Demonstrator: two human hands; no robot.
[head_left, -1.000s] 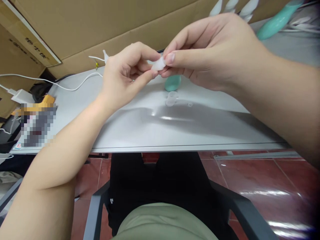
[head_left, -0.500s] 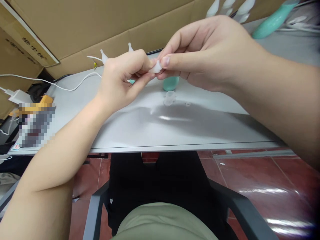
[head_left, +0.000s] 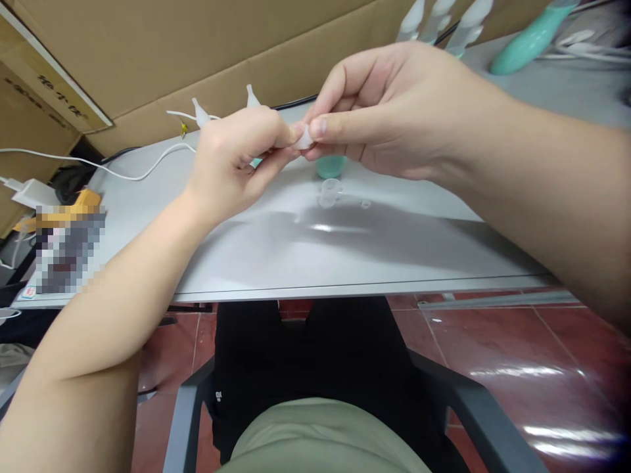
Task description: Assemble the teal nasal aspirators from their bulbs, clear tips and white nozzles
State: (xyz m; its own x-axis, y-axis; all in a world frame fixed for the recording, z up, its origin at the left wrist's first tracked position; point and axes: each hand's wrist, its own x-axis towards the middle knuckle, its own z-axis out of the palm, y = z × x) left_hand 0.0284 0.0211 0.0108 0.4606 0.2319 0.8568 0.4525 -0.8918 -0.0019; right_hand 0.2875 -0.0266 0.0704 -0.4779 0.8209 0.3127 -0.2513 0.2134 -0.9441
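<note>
Between my fingertips is a small white translucent piece (head_left: 304, 139), rubbery in look and mostly covered. My left hand (head_left: 241, 148) pinches its left side with thumb and forefinger. On its right side, the thumb and fingers of my right hand (head_left: 374, 115) grip it too. Both hands are raised over the grey table (head_left: 276, 256). Behind and below my right hand shows part of a mint-green rounded object (head_left: 330, 167). Nearer to me are a clear plastic cup-like part (head_left: 330, 194) and a tiny pale ring (head_left: 365, 204).
White pointed tips (head_left: 200, 113) stand behind my left hand. Several clear parts with white tips (head_left: 438, 23) stand at the back right, beside a mint-green curved handle (head_left: 527, 46). A white cable (head_left: 148, 172), a yellow object (head_left: 89, 199) and a charger (head_left: 37, 192) lie left. Cardboard (head_left: 197, 52) rises behind.
Both hands stay pinched on the small white piece, with only slight finger movement. The whole view has shifted a little, so the things on the table appear slightly further left.
</note>
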